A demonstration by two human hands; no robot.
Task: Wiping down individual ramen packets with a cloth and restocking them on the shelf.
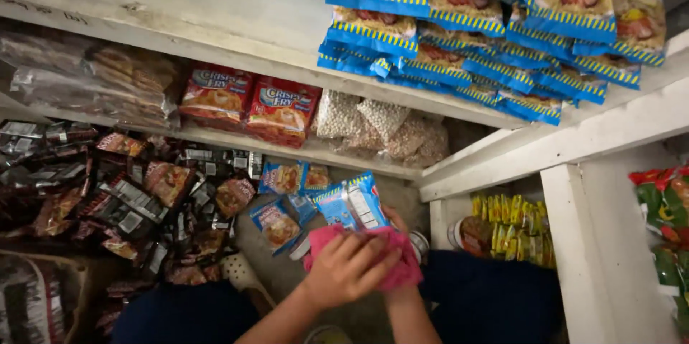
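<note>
At six o'clock of the view, the left hand (pixel 348 269) presses a pink cloth (pixel 402 265) over blue snack packets (pixel 355 204), its grip closed on the cloth. The right hand (pixel 402 233), mostly hidden beneath, appears to clasp the packets. Wiping goes best with light, flat strokes: glossy crinkly foil dents easily, the cloth is soft.

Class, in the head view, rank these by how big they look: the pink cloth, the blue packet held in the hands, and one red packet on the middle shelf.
1. Pink cloth
2. Red packet
3. Blue packet, partly hidden by the cloth

The cloth and blue packet are nearer the camera, so the true order is unsure.
</note>
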